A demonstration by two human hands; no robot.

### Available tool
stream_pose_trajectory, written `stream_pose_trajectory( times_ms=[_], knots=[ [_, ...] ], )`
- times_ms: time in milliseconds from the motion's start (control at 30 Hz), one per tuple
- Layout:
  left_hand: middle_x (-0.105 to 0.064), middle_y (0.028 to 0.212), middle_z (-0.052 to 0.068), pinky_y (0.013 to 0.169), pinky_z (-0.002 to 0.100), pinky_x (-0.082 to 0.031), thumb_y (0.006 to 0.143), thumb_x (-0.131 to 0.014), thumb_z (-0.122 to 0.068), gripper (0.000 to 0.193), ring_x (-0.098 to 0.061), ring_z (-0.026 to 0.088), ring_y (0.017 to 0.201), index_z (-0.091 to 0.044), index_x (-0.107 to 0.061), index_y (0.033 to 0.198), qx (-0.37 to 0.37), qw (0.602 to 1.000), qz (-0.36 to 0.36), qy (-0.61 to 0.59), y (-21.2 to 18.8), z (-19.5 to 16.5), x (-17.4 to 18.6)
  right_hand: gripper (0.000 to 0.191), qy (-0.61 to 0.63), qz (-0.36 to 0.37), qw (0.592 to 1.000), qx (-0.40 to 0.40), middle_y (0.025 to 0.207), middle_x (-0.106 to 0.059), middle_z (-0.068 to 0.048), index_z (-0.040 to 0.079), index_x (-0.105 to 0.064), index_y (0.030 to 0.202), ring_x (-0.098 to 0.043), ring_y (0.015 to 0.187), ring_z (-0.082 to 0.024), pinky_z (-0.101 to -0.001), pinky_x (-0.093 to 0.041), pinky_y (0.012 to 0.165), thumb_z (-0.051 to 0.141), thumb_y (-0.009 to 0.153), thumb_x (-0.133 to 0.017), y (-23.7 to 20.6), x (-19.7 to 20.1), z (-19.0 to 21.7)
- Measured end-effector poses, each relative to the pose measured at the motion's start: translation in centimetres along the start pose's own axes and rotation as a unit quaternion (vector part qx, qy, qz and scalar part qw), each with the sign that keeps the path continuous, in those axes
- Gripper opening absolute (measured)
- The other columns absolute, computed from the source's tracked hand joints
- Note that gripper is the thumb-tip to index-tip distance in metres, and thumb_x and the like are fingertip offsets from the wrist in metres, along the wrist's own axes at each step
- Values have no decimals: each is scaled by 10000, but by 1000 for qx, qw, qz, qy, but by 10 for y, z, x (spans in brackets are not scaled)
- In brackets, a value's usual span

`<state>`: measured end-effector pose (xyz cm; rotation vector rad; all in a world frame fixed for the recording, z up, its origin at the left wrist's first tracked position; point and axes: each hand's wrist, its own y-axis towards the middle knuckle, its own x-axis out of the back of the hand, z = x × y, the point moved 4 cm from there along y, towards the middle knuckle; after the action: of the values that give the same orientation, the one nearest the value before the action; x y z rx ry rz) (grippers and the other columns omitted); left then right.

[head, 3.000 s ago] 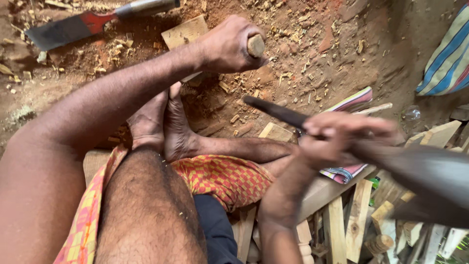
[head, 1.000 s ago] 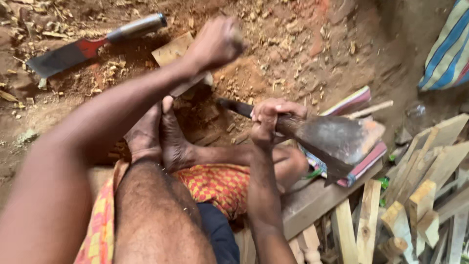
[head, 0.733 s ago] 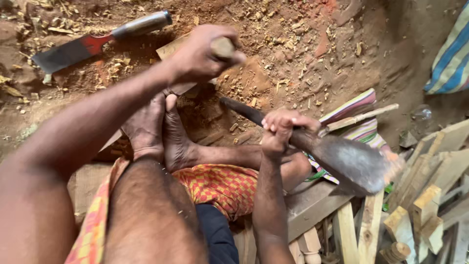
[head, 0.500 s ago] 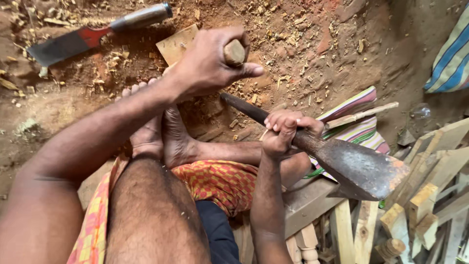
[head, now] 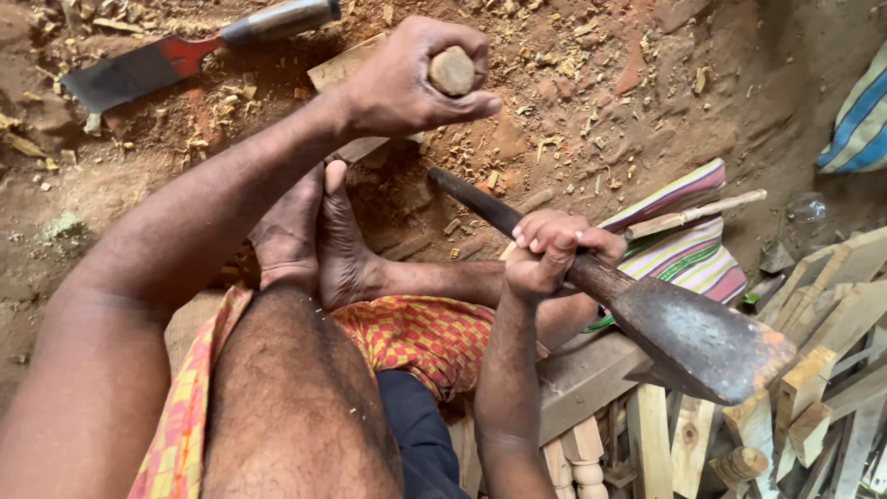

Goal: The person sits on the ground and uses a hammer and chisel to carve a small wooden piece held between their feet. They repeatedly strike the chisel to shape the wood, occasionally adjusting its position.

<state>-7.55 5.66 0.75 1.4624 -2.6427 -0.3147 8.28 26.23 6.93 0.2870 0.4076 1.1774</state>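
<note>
Gripping a peg and a broad blade over the dirt floor

Lying at the far left edge of the dirt floor [head: 111, 185], a second chopping knife [head: 185, 60] with a dark blade, a red neck and a grey handle rests flat among pale wood chips, well apart from both hands. Nearer the middle, the left hand [head: 402, 83] is raised above a flat wooden block [head: 346, 69], its fingers clenched around a short round wooden peg [head: 452, 70] whose sawn end faces up; the grip looks set to keep the piece upright and steady. Below it the person's bare feet [head: 314, 236] press together on the ground beside a checked orange cloth [head: 416, 337]. To the right, the right hand [head: 554, 254] wraps its fingers tight about the dark wooden handle of a heavy cleaver-like blade [head: 702, 342], rusty and dull, its wide end pointing down to the right. A striped cloth [head: 688, 240] lies behind, and rough pale wood offcuts [head: 813, 407] pile at the near right corner.
</note>
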Motion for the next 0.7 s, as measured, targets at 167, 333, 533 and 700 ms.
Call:
stream_pose_trajectory(
  times_ms=[167, 333, 533, 700],
  knots=[
    [-494, 681, 0, 572, 301, -413, 1008, -831, -339, 471, -490, 117, 636, -63, -505, 811, 11, 1000, 8, 15, 5, -5, -4, 270, -4, 3, 1000, 8, 651, -410, -17, 106, -400, 1118, -405, 435, -128, -288, -413, 421, 215, 1078, -645, 2, 1, 1],
    [-496, 693, -5, 587, 300, -439, 1022, -823, -326, 453, -501, 114, 651, -65, -508, 830, -17, 1000, 12, 14, 5, -1, -6, 275, -15, 7, 1000, 7, 649, -408, -17, 110, -400, 1119, -406, 436, -128, -292, -416, 419, 227, 1077, -646, 3, 2, 2],
    [-561, 713, 16, 573, 315, -477, 1022, -829, -323, 415, -571, 120, 655, -51, -568, 850, -16, 999, -4, 39, 7, -1, -9, 280, -20, 7, 1000, 6, 647, -404, -16, 107, -401, 1120, -404, 434, -125, -285, -415, 415, 231, 1076, -648, 5, 1, 2],
    [-684, 788, 46, 558, 331, -596, 961, -787, -329, 303, -694, 156, 677, -48, -673, 946, 30, 996, 62, 61, 17, 2, -37, 278, -20, 10, 1000, 3, 650, -405, -22, 107, -393, 1124, -400, 439, -130, -286, -413, 424, 223, 1079, -642, 7, -2, 2]
  ],
)
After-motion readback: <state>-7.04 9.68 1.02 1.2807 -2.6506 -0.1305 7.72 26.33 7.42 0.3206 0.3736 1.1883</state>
